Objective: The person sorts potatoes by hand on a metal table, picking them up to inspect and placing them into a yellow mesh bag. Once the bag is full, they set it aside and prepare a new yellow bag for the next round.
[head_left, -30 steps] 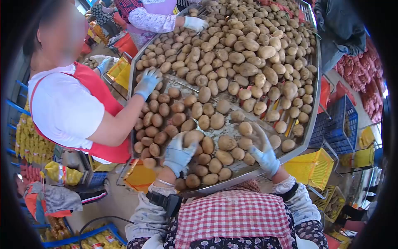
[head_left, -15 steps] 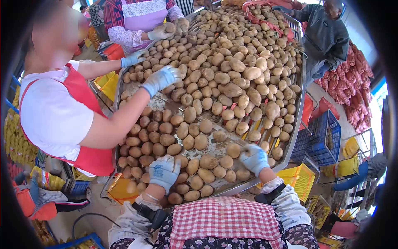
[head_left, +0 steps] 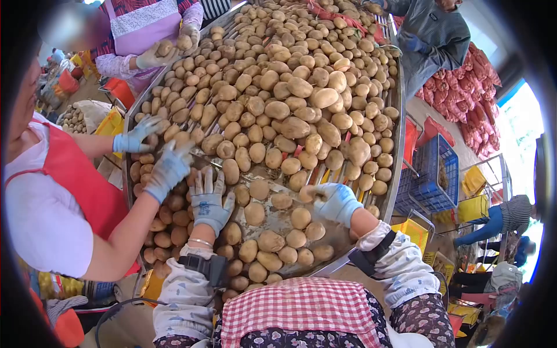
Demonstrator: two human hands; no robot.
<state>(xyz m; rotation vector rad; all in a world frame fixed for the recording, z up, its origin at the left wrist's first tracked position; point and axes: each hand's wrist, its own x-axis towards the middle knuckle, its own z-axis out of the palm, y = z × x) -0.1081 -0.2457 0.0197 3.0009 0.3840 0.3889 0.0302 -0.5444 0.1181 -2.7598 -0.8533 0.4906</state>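
Many potatoes [head_left: 278, 110] cover a metal-edged sorting table. My left hand [head_left: 210, 203], in a pale blue and white glove, lies palm down with fingers spread over potatoes at the table's near left. To its right, my right hand [head_left: 336, 203], gloved alike, has its fingers closed round a potato [head_left: 307, 194] above the bare wet metal surface [head_left: 284, 180]. Loose potatoes [head_left: 270, 240] lie between my hands and the near edge. Darker potatoes [head_left: 168, 223] are gathered on the left.
At the left, a co-worker in a red apron [head_left: 87, 180] reaches over the table beside my left hand. Another in a purple apron [head_left: 145, 29] holds potatoes. A person in grey [head_left: 435, 40] stands far right. Blue crates [head_left: 426, 177] and red sacks [head_left: 464, 93] are to the right.
My left hand has moved up and left, its fingers now spread. My right hand has shifted slightly left and holds a potato. The red-aproned co-worker's hands are lower and nearer mine; the view has shifted.
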